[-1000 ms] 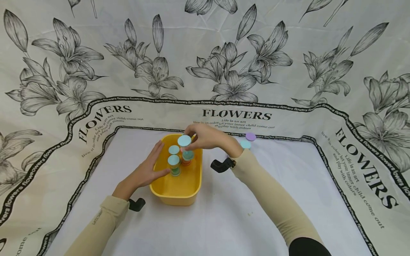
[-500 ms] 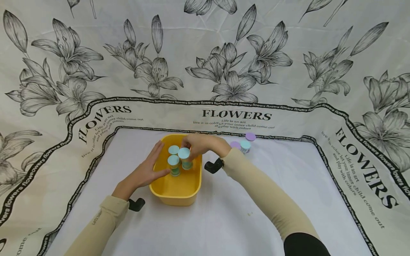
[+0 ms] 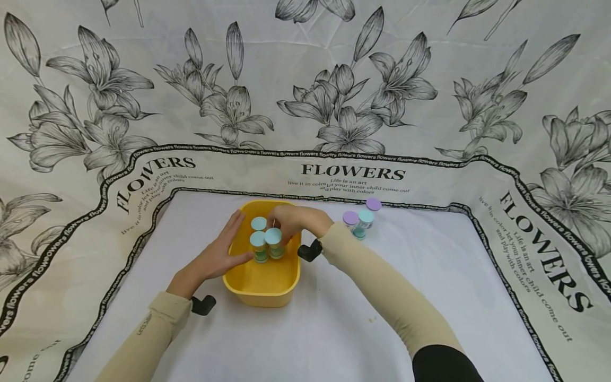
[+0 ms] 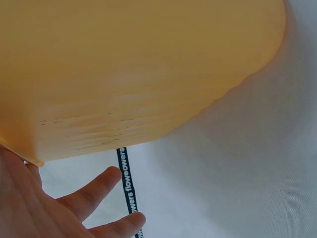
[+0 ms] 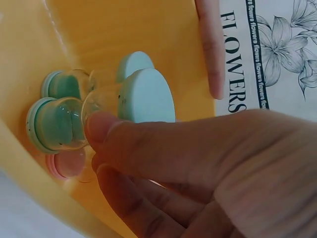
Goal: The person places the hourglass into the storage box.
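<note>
A cream cloth printed with black lilies and the word FLOWERS [image 3: 352,171] hangs behind and runs down over the tabletop [image 3: 334,329], whose plain white middle fills the lower half of the head view.

A yellow plastic tub [image 3: 261,286] with rounded corners stands at the centre of the frame. The left hand [image 3: 217,258] lies against the tub's left wall, fingers straight and spread over the rim; in the left wrist view the fingers [image 4: 96,188] reach out just below the tub's outer wall [image 4: 129,69], holding nothing.

The right hand [image 3: 292,220] reaches into the tub from the right, and its thumb and fingers pinch a small clear jar with a pale turquoise lid [image 3: 273,237]. The right wrist view shows the thumb [image 5: 106,129] pressed on the glass of this jar [image 5: 143,96], low among the others in the tub.

Two more turquoise-lidded jars [image 3: 259,240] stand inside, just beside the held one; in the right wrist view a jar with pink contents [image 5: 69,163] lies close under the fingers.

To the right of the tub, near the cloth's black border, stand three small jars: one with a turquoise lid [image 3: 366,216] between two with lilac lids [image 3: 350,217].
</note>
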{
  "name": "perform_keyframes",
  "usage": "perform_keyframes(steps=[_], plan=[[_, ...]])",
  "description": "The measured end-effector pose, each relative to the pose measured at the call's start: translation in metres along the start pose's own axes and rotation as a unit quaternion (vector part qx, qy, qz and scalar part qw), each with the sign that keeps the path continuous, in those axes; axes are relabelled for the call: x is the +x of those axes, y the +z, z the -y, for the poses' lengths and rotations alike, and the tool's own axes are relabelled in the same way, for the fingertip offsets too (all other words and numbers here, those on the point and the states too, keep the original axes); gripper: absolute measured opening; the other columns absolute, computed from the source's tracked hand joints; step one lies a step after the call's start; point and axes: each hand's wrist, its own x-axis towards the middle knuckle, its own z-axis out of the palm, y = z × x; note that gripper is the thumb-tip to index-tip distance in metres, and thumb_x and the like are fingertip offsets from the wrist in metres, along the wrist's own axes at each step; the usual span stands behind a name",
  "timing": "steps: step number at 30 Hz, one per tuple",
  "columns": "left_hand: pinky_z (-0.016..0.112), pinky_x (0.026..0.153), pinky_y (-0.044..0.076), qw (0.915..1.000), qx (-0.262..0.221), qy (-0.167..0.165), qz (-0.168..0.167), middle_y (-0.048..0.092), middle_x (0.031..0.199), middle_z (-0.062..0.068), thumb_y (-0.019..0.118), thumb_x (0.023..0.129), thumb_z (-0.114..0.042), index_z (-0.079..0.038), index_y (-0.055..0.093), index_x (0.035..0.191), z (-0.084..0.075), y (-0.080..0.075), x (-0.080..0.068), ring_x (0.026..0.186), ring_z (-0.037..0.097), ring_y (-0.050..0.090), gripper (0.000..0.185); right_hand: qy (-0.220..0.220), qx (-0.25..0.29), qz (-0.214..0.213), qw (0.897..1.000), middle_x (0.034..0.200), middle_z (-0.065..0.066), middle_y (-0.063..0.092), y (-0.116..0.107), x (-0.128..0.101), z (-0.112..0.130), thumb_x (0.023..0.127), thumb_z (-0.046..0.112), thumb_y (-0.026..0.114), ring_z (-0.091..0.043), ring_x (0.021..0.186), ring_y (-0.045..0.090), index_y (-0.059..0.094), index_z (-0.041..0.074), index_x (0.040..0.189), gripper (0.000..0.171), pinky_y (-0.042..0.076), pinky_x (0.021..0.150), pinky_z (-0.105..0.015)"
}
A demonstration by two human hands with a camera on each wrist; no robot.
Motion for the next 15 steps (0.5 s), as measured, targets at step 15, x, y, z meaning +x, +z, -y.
perform_keyframes(steps=[15], plan=[[0.067,0.123,0.018,0.9999,0.010,-0.007,0.002,-0.009,0.175,0.001,0.067,0.093,-0.059,-0.023,0.000,0.167,0.002,0.000,0.001,0.161,0.035,0.004,0.106,-0.003,-0.061,-0.002,0.998,0.113,-0.003,0.070,0.014,0.006,-0.002,0.082,-0.004,0.083,-0.018,0.102,0.061,0.072,0.013,0.112,0.036,0.057,0.091,-0.029]])
